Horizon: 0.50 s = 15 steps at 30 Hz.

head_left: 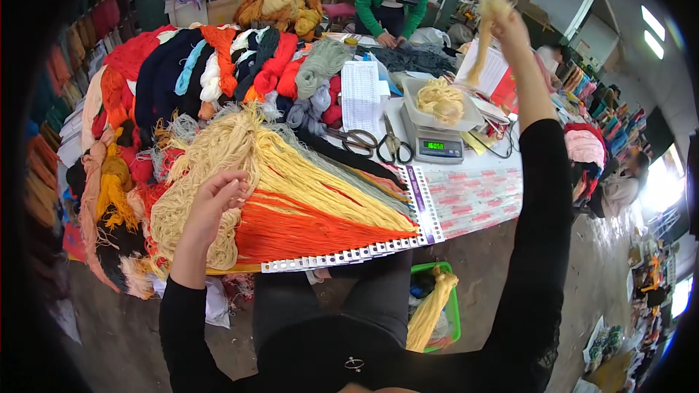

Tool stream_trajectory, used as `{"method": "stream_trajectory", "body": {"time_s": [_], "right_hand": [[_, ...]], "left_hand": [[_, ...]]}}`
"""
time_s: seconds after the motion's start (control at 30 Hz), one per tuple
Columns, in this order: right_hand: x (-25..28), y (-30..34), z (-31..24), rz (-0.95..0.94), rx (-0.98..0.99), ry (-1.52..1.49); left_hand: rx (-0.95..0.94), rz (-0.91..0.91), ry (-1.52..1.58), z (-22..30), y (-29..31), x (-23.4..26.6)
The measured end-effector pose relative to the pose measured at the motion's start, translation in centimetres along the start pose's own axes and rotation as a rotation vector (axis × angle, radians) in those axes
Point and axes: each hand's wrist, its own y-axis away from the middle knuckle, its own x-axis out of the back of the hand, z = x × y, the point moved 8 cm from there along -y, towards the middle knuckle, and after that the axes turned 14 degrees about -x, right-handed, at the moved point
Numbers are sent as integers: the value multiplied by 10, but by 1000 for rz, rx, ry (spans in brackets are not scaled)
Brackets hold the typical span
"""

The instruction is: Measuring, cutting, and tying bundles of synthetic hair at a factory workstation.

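My right hand (507, 28) is raised at the upper right, closed around a bunch of pale yellow yarn (478, 51) that dangles from it. My left hand (220, 193) hovers loosely open, fingers slightly bent, beside a large tangled cream yarn hank (193, 175). From there yellow yarn strands (328, 189) and orange yarn strands (313, 227) fan across to a punched white card (349, 255) along the table's near edge. A digital scale (435, 147) with a green display carries a clear plastic tub (466, 110), in which a pale yellow yarn coil (439, 100) lies.
Two pairs of scissors (395, 147) lie left of the scale, near a printed sheet (361, 91). Many coloured yarn hanks (171, 73) cover the table's left side. Across the table a person in green (393, 0) bends over dark yarn. A green basket (455, 313) stands on the floor.
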Motion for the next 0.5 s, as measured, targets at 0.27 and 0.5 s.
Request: {"method": "stream_trajectory", "body": {"time_s": [0.27, 0.5], "right_hand": [[-52, 104, 226, -106, -14, 1112], [-58, 148, 152, -18, 225, 924]], "left_hand": [[-469, 108, -796, 2, -44, 36], [-338, 90, -1445, -11, -72, 34]]}}
